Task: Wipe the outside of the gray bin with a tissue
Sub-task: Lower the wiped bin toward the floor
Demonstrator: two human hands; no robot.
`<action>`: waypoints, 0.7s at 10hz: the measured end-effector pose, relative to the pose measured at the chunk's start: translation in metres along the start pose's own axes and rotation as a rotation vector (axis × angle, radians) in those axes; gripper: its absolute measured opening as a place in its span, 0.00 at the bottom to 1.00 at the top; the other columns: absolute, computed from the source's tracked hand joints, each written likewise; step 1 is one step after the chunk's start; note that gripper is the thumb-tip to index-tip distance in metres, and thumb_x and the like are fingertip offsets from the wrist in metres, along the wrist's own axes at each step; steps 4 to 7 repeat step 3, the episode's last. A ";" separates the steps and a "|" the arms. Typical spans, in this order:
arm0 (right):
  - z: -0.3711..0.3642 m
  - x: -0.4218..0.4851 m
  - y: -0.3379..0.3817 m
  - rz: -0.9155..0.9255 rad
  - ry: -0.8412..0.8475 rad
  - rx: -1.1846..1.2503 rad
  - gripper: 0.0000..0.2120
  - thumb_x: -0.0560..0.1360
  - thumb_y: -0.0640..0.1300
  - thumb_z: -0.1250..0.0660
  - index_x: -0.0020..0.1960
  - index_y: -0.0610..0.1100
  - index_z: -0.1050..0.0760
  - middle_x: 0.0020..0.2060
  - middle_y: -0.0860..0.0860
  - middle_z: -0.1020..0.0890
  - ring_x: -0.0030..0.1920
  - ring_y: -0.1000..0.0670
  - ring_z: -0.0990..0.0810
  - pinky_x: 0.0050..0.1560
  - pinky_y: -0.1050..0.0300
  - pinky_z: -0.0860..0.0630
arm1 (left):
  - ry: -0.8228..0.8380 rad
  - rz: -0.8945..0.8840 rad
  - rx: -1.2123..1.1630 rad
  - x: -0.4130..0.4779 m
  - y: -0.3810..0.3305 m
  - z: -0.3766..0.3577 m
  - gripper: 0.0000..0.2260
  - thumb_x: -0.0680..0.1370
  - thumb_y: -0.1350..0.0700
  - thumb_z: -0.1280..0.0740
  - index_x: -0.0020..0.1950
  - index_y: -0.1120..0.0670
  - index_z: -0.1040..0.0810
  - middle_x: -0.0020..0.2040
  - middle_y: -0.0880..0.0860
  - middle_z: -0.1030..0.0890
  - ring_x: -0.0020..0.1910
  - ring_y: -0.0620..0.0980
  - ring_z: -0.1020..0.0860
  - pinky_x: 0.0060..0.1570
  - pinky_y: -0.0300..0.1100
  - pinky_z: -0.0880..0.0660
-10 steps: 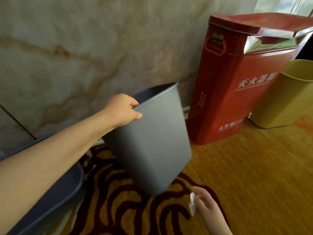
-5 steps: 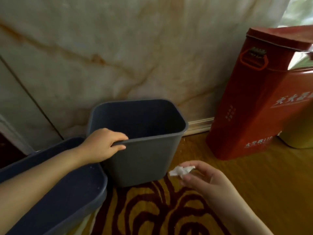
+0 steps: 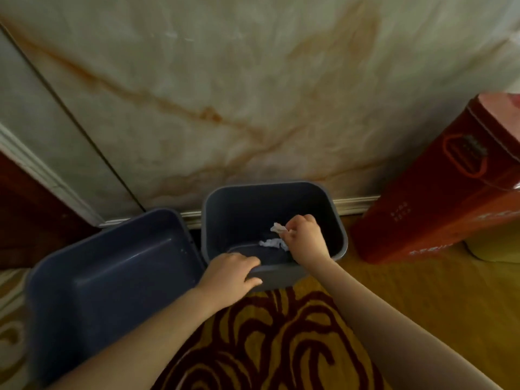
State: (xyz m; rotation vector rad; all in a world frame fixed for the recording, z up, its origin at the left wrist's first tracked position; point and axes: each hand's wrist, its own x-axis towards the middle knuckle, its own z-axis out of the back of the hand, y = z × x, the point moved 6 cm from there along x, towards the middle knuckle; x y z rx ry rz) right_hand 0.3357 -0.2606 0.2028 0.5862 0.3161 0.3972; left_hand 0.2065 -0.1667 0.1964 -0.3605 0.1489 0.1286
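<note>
The gray bin [image 3: 247,204] stands upright on the floor against the marble wall, its mouth facing up. My left hand [image 3: 229,273] grips its near rim, fingers curled over the edge. My right hand [image 3: 305,239] reaches over the open mouth, pinching a small white crumpled tissue [image 3: 278,228] at its fingertips. Another crumpled white tissue [image 3: 271,244] lies inside the bin on its bottom, just below my right hand.
A second dark bin [image 3: 112,266] stands touching the gray one on the left. A red fire-extinguisher box [image 3: 450,192] stands at the right, with a yellowish bin [image 3: 495,249] partly visible behind it. A patterned carpet [image 3: 267,347] covers the floor near me.
The gray bin went from tilted and lifted to standing upright by the wall. My right hand rose from the carpet and moved over the bin's mouth with the tissue.
</note>
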 end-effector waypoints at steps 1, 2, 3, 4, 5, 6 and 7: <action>-0.022 0.008 -0.003 -0.052 0.213 -0.108 0.14 0.78 0.42 0.39 0.63 0.42 0.29 0.62 0.44 0.30 0.50 0.46 0.25 0.50 0.54 0.26 | 0.053 0.121 0.023 -0.005 0.002 0.018 0.24 0.76 0.40 0.42 0.68 0.51 0.31 0.60 0.52 0.23 0.60 0.52 0.27 0.61 0.45 0.33; -0.022 0.007 -0.002 -0.123 0.298 -0.134 0.20 0.79 0.43 0.41 0.70 0.45 0.36 0.66 0.44 0.30 0.59 0.43 0.26 0.57 0.50 0.26 | 0.019 0.266 0.037 -0.018 0.012 0.045 0.23 0.80 0.43 0.48 0.72 0.51 0.37 0.71 0.53 0.31 0.71 0.52 0.37 0.73 0.51 0.46; -0.010 -0.006 0.005 -0.107 0.357 -0.226 0.25 0.78 0.50 0.42 0.73 0.47 0.42 0.69 0.44 0.33 0.65 0.41 0.32 0.61 0.46 0.29 | 0.142 0.352 0.015 -0.027 0.014 0.061 0.26 0.80 0.41 0.51 0.76 0.48 0.49 0.78 0.52 0.49 0.77 0.53 0.54 0.73 0.56 0.57; -0.010 -0.006 0.005 -0.107 0.357 -0.226 0.25 0.78 0.50 0.42 0.73 0.47 0.42 0.69 0.44 0.33 0.65 0.41 0.32 0.61 0.46 0.29 | 0.142 0.352 0.015 -0.027 0.014 0.061 0.26 0.80 0.41 0.51 0.76 0.48 0.49 0.78 0.52 0.49 0.77 0.53 0.54 0.73 0.56 0.57; -0.010 -0.006 0.005 -0.107 0.357 -0.226 0.25 0.78 0.50 0.42 0.73 0.47 0.42 0.69 0.44 0.33 0.65 0.41 0.32 0.61 0.46 0.29 | 0.142 0.352 0.015 -0.027 0.014 0.061 0.26 0.80 0.41 0.51 0.76 0.48 0.49 0.78 0.52 0.49 0.77 0.53 0.54 0.73 0.56 0.57; -0.010 -0.006 0.005 -0.107 0.357 -0.226 0.25 0.78 0.50 0.42 0.73 0.47 0.42 0.69 0.44 0.33 0.65 0.41 0.32 0.61 0.46 0.29 | 0.142 0.352 0.015 -0.027 0.014 0.061 0.26 0.80 0.41 0.51 0.76 0.48 0.49 0.78 0.52 0.49 0.77 0.53 0.54 0.73 0.56 0.57; -0.010 -0.006 0.005 -0.107 0.357 -0.226 0.25 0.78 0.50 0.42 0.73 0.47 0.42 0.69 0.44 0.33 0.65 0.41 0.32 0.61 0.46 0.29 | 0.142 0.352 0.015 -0.027 0.014 0.061 0.26 0.80 0.41 0.51 0.76 0.48 0.49 0.78 0.52 0.49 0.77 0.53 0.54 0.73 0.56 0.57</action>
